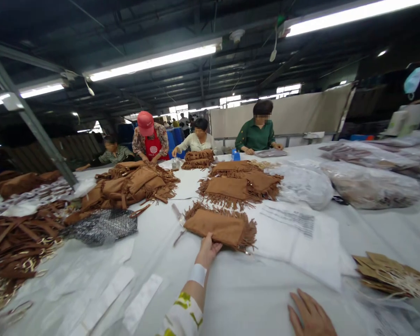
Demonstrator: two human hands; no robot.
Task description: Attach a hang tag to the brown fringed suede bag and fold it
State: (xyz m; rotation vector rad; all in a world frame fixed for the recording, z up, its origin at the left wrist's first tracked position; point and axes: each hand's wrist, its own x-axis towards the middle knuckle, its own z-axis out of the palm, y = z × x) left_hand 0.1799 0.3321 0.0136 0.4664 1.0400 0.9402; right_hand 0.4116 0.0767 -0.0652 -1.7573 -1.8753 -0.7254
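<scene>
A brown fringed pouch (pixel 215 225) lies on the white-covered table in front of me. My left hand (pixel 208 249) holds its near edge, with the thumb apart on the right and the other fingers partly hidden at the pouch. Low on the right, my right hand (pixel 311 313) rests palm down on the table cover, fingers spread, holding nothing. A printed white plastic bag (pixel 297 233) lies flat to the right of the pouch. Behind the pouch are more fringed brown pouches (pixel 227 186) in a stack.
Brown pouches (pixel 136 184) are heaped at left, near a black-and-white bundle (pixel 103 227) and straps with metal clasps (pixel 17 242). Kraft tags (pixel 388 275) lie at right, clear-bagged goods (pixel 374 184) beyond. Several people stand or sit across the table (pixel 245 289).
</scene>
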